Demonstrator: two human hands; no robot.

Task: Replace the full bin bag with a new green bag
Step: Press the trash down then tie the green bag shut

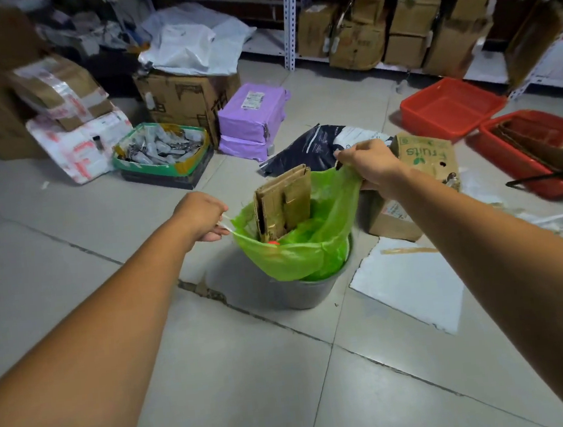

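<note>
- Green bag (306,255): thin plastic, seated in a grey bin (306,290) that stands on the tiled floor (254,371); its mouth is pulled up above the bin's rim and stretched between both hands.
- Folded cardboard (284,201): brown, stood upright inside the bag, its top edge reaching above the bag's mouth; a small orange-red thing (273,243) is seen just below it, too small to tell.
- Left hand (201,216): closed at the bag's left edge, fingers (215,235) pinched together on a pale drawstring and the green plastic.
- Right hand (370,163): raised higher, at the bag's far right edge, fingers clamped on a gathered corner of the plastic.
- White sheet (410,283): laid flat on the floor just right of the bin, a strip of brown tape across its top.
- Cardboard box (418,179): printed "Fruits", set behind the right hand, near the bin.
- Dark mailing bag (308,147): laid on the floor beyond the bin.
- Purple parcels (252,123): two, stacked, well behind the bin.
- Green-rimmed crate (162,154): filled with small wrapped items, left of the purple parcels.
- Red trays (452,107): two, on the floor at the right; the nearer one is loaded with cardboard.
- Shelving (392,23): along the back wall, stocked with brown boxes.
</note>
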